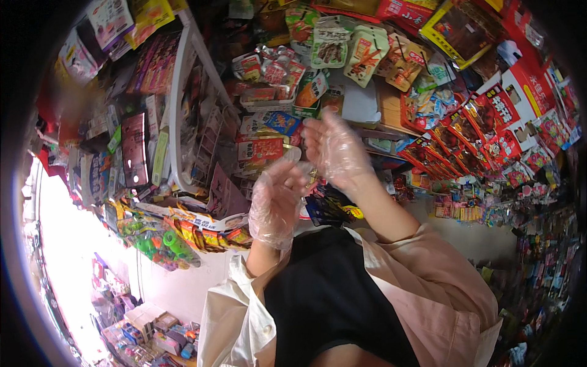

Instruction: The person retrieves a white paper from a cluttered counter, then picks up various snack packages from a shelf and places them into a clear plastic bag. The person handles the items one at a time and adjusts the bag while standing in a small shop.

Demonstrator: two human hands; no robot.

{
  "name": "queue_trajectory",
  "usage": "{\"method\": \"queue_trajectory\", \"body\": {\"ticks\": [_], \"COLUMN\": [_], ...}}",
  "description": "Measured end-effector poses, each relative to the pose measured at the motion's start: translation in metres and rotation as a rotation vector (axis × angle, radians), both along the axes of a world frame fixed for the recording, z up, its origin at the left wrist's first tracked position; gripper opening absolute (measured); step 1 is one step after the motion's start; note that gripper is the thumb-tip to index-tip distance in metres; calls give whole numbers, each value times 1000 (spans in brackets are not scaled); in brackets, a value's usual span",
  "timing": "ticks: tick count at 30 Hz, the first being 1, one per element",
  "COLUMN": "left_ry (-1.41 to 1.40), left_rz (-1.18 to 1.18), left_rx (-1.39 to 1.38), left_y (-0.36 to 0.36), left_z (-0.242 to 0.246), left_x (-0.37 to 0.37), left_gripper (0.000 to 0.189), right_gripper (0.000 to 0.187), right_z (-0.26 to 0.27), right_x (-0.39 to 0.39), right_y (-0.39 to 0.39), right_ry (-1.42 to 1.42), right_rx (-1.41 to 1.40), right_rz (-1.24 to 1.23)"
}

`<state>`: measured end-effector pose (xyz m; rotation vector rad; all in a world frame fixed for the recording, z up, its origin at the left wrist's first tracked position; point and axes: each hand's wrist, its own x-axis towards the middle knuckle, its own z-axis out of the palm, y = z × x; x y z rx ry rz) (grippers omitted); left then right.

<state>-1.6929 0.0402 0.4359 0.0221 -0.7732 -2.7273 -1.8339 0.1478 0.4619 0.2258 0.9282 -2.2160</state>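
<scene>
Both my hands wear clear, crinkled disposable plastic gloves. My left hand [278,202] is raised in front of my body, its fingers loosely curled and a little blurred. Above and to the right of it, my right hand [341,153] points away from me with bent fingers that stand apart. I see nothing held in either hand. Just beyond the fingers lie red snack packets [260,149] and a blue snack packet [280,122]. Dark packaging with a yellow patch [328,206] shows below, between my wrists and the black top.
A white-framed rack [176,114] stands at the left with boxed goods. Red snack pouches [463,133] fill a display box on the right. Green pouches [330,43] and a small basket of packets [268,104] sit ahead. A bag of green toys [169,245] hangs lower left.
</scene>
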Motion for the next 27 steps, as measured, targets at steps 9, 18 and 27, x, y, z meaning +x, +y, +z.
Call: {"method": "queue_trajectory", "body": {"ticks": [9, 18, 27], "left_ry": [-199, -239, -316], "left_rz": [117, 109, 137], "left_rx": [-17, 88, 65], "left_y": [-7, -9, 8], "left_z": [2, -1, -3], "left_x": [-1, -1, -9], "left_gripper": [44, 49, 50], "right_gripper": [33, 39, 36], "right_z": [-70, -139, -176], "right_x": [4, -147, -235], "right_y": [11, 149, 223], "right_ry": [-225, -107, -89], "right_rx": [15, 433, 664], "right_rz": [-126, -846, -681]}}
